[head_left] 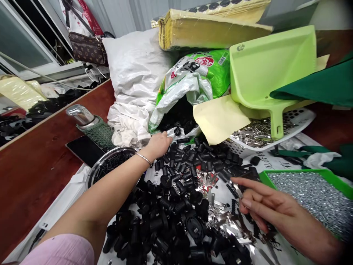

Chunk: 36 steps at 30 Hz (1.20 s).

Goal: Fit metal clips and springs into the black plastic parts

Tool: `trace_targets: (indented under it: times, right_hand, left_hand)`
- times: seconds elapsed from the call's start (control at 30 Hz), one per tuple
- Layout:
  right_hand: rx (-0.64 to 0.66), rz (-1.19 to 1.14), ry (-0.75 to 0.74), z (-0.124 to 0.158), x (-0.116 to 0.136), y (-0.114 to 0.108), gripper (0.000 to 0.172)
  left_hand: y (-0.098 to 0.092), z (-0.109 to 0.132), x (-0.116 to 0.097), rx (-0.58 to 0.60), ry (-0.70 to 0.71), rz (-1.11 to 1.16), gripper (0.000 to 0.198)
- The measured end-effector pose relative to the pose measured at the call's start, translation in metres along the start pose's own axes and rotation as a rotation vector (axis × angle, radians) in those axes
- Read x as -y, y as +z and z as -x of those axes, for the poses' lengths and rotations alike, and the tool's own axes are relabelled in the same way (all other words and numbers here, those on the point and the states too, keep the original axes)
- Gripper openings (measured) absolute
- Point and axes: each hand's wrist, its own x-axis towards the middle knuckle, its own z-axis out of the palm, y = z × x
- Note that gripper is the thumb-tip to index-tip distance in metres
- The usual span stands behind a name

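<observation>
We see two hands, well apart, over a heap of small parts. The left hand (159, 144) lies at the end of an outstretched forearm, palm down, wrist ringed by one silver bracelet (143, 158); its fingertips meet the mouth of a green-and-white bag (217, 70), beside one round black part (177, 131), and we cannot tell whether they grip anything. The right hand (266, 206) enters from the lower right, index finger nearly straight, thumb and fingers pinched on one silvery metal strip (238, 192); beside this we note one black toothed strip (231, 189), its contact with the fingers unclear. Between the hands we find black cylindrical parts (180, 187), too many to count, and, nearer the right hand, numerous loose metal pieces (220, 217). Further out, on the left, we distinguish one steel bowl (93, 170) of dark pieces, one phone (86, 151) and one bottle (96, 129) in a green net sleeve. On the right we see one green tray (340, 184) of tiny silvery pieces and one white basket (306, 116) of metal pieces, with one lime-green dustpan (271, 70) above it. Behind, we mark one white sack (135, 73) and one yellow bundle (209, 33).
</observation>
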Motion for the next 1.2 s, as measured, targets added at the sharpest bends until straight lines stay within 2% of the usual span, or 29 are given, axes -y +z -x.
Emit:
trace_targets:
  times: [0.03, 0.1, 0.3, 0.5, 0.67, 0.77, 0.9, 1.0, 1.1, 1.2]
  right_hand:
    - [0.064, -0.077, 0.063, 0.0, 0.0, 0.0, 0.04]
    - [0.105, -0.195, 0.158, 0.0, -0.003, 0.0, 0.038]
    - [-0.001, -0.293, 0.182, -0.001, -0.015, -0.004, 0.027]
    - [-0.146, -0.176, 0.164, 0.0, -0.014, -0.008, 0.031]
    - [-0.121, -0.363, 0.235, -0.001, -0.019, -0.009, 0.03]
    - [-0.098, -0.455, 0.249, 0.0, -0.019, -0.009, 0.029]
    - [-0.035, -0.486, 0.212, 0.001, -0.017, -0.01, 0.023]
    - [0.006, -0.457, 0.179, 0.002, -0.017, -0.011, 0.019]
    - [0.002, -0.4, 0.135, 0.005, -0.014, -0.011, 0.018]
    - [-0.025, -0.34, 0.068, 0.009, 0.001, -0.009, 0.018]
  left_hand:
    - [0.001, -0.002, -0.001, 0.001, 0.008, -0.01, 0.024]
    - [0.001, -0.005, -0.003, -0.004, 0.026, -0.024, 0.024]
    - [0.001, -0.004, -0.005, -0.037, 0.085, -0.024, 0.018]
    - [0.002, -0.001, -0.003, -0.029, 0.092, 0.048, 0.022]
    - [0.0, -0.004, -0.002, -0.017, 0.024, 0.192, 0.023]
    - [0.002, -0.01, -0.006, 0.001, -0.022, 0.316, 0.03]
    - [0.009, -0.017, -0.01, 0.017, -0.111, 0.524, 0.028]
    - [0.007, -0.015, -0.008, -0.011, -0.191, 0.731, 0.024]
    - [-0.006, 0.002, -0.007, -0.041, -0.258, 0.998, 0.016]
    - [-0.022, 0.036, -0.018, -0.029, -0.273, 1.297, 0.012]
